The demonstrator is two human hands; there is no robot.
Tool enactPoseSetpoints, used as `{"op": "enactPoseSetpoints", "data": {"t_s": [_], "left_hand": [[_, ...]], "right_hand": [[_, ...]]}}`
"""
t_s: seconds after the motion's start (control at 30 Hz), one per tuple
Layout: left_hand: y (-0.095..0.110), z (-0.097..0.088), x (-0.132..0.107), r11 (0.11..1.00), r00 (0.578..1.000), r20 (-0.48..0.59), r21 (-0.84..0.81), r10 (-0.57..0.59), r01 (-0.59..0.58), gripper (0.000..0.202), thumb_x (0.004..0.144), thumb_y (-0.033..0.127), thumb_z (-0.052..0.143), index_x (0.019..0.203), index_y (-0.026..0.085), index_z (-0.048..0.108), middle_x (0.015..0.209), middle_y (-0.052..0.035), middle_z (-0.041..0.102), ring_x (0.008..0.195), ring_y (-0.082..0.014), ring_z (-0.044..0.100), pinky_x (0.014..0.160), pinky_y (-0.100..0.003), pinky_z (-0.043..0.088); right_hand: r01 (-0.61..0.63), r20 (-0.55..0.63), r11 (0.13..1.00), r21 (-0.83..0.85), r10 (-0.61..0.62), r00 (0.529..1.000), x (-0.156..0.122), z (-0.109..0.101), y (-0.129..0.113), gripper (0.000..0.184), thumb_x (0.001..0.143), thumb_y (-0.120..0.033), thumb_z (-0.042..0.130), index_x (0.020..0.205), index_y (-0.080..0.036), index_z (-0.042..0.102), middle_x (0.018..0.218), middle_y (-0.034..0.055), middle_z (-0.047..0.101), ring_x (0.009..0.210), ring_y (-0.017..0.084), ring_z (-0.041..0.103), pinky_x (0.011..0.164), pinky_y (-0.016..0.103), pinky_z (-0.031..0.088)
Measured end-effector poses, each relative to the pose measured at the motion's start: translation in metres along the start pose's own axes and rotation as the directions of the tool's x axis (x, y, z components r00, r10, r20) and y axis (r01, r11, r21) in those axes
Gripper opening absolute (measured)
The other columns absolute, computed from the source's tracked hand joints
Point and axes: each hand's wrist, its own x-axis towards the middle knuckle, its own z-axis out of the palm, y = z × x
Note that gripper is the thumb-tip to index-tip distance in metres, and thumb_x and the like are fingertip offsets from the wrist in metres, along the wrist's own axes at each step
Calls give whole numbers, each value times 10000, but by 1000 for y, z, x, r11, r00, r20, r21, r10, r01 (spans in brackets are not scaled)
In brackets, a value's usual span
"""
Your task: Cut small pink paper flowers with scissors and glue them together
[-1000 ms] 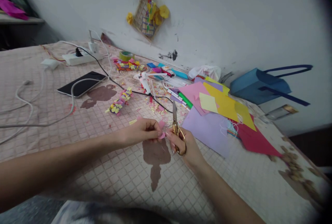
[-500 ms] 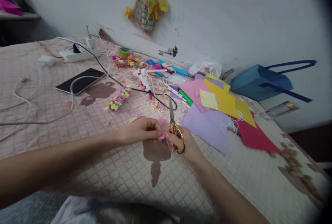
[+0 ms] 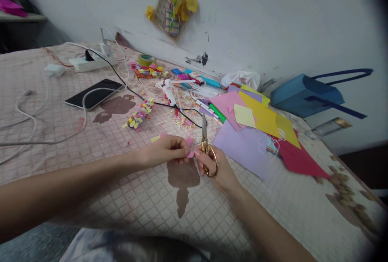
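Observation:
My left hand (image 3: 165, 151) pinches a small pink paper piece (image 3: 189, 147) between thumb and fingers, just above the checked pink cloth (image 3: 127, 197). My right hand (image 3: 216, 169) grips gold-handled scissors (image 3: 206, 148) with the blades closed and pointing away from me, and its fingertips also touch the pink piece. Both hands meet near the front middle of the cloth, above a brown bear print (image 3: 182, 181).
Coloured paper sheets (image 3: 251, 128) lie to the right, markers (image 3: 212, 108) and a glue gun (image 3: 168, 92) behind the hands. A phone (image 3: 93, 94), white cables (image 3: 36, 124) and a power strip (image 3: 91, 63) are on the left. A blue bag (image 3: 306, 94) leans at the wall.
The hands have stayed together on the pink piece; the scissors tilted slightly left and back. The view drifted a little.

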Motion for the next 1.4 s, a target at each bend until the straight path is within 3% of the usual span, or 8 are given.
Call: {"op": "enactPoseSetpoints", "data": {"t_s": [0.27,0.53,0.77,0.97,1.13,1.4], "left_hand": [[-1,1,0,1000,1000,3,-13,17,-17,217,784,347,555,754,133,538,712,3,591,587,-72,528,551,-191,410],[-4,0,1,996,998,58,80,-31,26,249,765,376,566,749,128,557,665,-2,573,610,-94,538,560,-201,412],[-4,1,0,999,999,37,3,-36,36,221,764,354,576,751,135,551,644,25,536,577,-72,501,536,-182,383],[0,3,-1,996,999,-42,-94,-16,12,212,759,339,591,730,135,542,661,24,558,549,-60,487,525,-184,363],[0,2,0,979,992,-124,-204,-6,-20,192,760,312,599,715,134,545,644,23,573,545,-55,485,538,-188,362],[2,0,2,943,978,-206,-317,37,-103,186,757,296,614,771,130,532,716,-10,609,631,-86,542,632,-233,418]], "right_hand": [[-22,61,999,-44,24,998,-1,1,-3,158,797,-296,549,711,-165,532,443,-69,440,389,56,381,393,174,270],[-35,37,999,-37,36,999,0,0,0,162,805,-304,518,717,-168,521,459,-72,437,391,63,395,400,180,287],[-25,59,999,-21,26,998,0,1,0,172,803,-307,531,706,-165,517,474,-69,442,393,57,392,396,180,273],[-13,5,998,69,13,1000,0,3,0,259,812,-373,532,663,-163,512,472,-66,430,393,53,389,389,177,267],[-36,19,993,113,34,999,-2,4,-3,387,857,-465,421,713,-143,580,462,-53,426,376,60,389,392,186,293],[-29,68,1000,-8,29,997,-7,8,-6,414,853,-492,413,698,-137,558,486,-49,411,407,64,385,411,189,305]]}}
